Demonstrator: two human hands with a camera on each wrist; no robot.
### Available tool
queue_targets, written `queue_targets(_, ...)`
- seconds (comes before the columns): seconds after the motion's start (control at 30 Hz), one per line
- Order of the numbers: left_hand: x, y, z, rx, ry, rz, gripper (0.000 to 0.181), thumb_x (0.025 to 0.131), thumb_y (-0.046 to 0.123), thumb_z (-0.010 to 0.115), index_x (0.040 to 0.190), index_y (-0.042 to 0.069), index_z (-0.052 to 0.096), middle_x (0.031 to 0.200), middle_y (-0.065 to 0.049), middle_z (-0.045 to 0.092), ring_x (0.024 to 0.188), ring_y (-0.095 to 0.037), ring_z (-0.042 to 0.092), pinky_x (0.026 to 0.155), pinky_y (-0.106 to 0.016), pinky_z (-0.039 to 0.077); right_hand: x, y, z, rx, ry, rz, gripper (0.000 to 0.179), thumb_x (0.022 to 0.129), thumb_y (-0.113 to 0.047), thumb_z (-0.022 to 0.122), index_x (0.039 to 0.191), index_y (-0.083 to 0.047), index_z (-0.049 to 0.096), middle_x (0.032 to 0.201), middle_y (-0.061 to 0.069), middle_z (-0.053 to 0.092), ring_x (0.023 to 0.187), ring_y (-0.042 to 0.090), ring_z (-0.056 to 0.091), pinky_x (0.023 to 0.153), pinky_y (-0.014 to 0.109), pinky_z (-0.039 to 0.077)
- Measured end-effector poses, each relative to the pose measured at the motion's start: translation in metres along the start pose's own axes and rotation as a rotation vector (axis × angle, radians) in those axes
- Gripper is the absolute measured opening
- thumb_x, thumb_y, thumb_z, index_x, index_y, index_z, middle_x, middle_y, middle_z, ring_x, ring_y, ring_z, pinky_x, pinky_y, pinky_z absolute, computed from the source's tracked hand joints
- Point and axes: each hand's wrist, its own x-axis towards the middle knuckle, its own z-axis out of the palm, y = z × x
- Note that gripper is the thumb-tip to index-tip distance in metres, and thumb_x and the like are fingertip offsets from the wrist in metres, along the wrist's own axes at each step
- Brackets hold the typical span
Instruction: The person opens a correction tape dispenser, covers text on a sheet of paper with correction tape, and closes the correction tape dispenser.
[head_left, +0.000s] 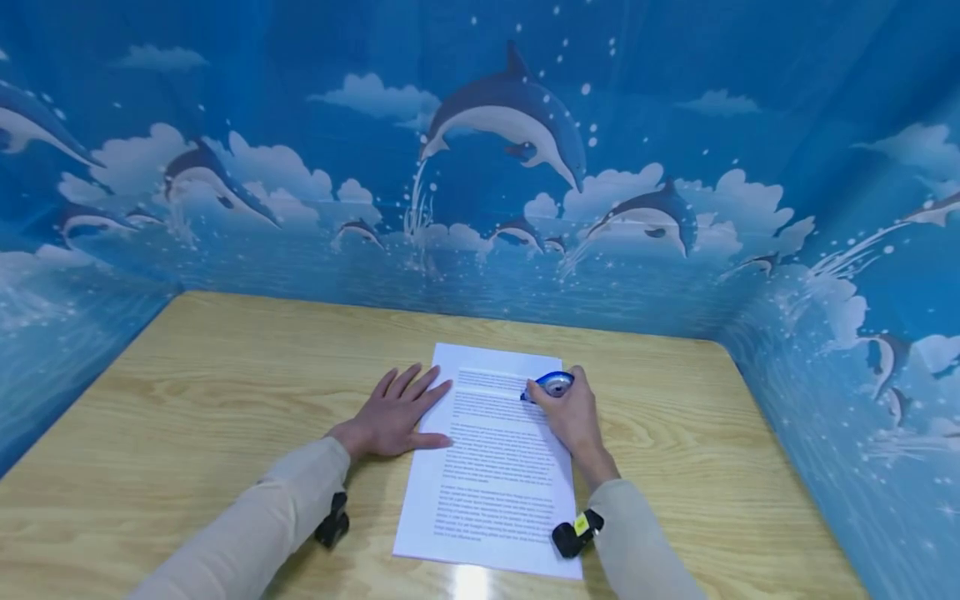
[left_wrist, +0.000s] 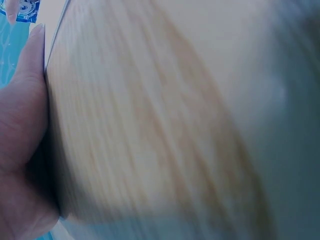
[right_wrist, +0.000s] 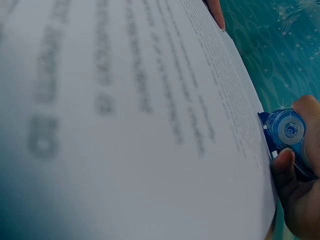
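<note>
A printed sheet of paper lies on the wooden table, with several blocks of text and white bands near its top lines. My left hand rests flat with spread fingers, its fingertips and thumb on the sheet's left edge. Near the upper right of the text, my right hand grips a blue correction tape between thumb and fingers. In the right wrist view, the correction tape shows its round clear body, tip down at the paper. Whether the tip touches the sheet I cannot tell.
The light wooden table spreads around the sheet. A blue curtain printed with dolphins and clouds stands along the table's back and sides. Dark cameras are strapped at both wrists, and the right wrist's camera hangs over the sheet's lower right edge.
</note>
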Motion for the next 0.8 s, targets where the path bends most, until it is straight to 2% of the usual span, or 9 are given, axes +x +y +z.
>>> queue_targets(0.27, 0.003, -0.007, 0.010, 0.013, 0.010, -0.010, 0.090, 0.085, 0.074, 0.042, 0.154, 0.019, 0.021, 0.159, -0.008, 0.011, 0.144, -0.033, 0.002, 0.111, -0.055, 0.000, 0.001, 0.004, -0.008, -0.004, -0.023, 0.018, 0.060, 0.084, -0.036, 0.073, 0.119, 0.002, 0.042, 0.109, 0.021, 0.058, 0.104, 0.033, 0.060, 0.088, 0.042, 0.050)
queue_targets(0.57, -0.001, 0.003, -0.003, 0.023, -0.023, -0.015, 0.086, 0.088, 0.066, 0.049, 0.153, 0.016, 0.024, 0.158, -0.012, 0.014, 0.143, -0.036, 0.005, 0.111, -0.057, 0.004, 0.005, 0.008, -0.015, -0.022, -0.036, -0.013, 0.060, 0.085, -0.037, 0.072, 0.118, 0.003, 0.042, 0.108, 0.023, 0.058, 0.103, 0.034, 0.059, 0.088, 0.043, 0.049)
queue_targets(0.8, -0.001, 0.004, -0.003, 0.031, -0.028, -0.023, 0.086, 0.088, 0.067, 0.047, 0.153, 0.016, 0.024, 0.158, -0.011, 0.014, 0.143, -0.035, 0.005, 0.111, -0.057, 0.004, 0.005, 0.010, -0.020, -0.043, -0.036, -0.007, 0.062, 0.085, -0.038, 0.072, 0.120, 0.003, 0.042, 0.111, 0.023, 0.057, 0.106, 0.034, 0.058, 0.090, 0.044, 0.047)
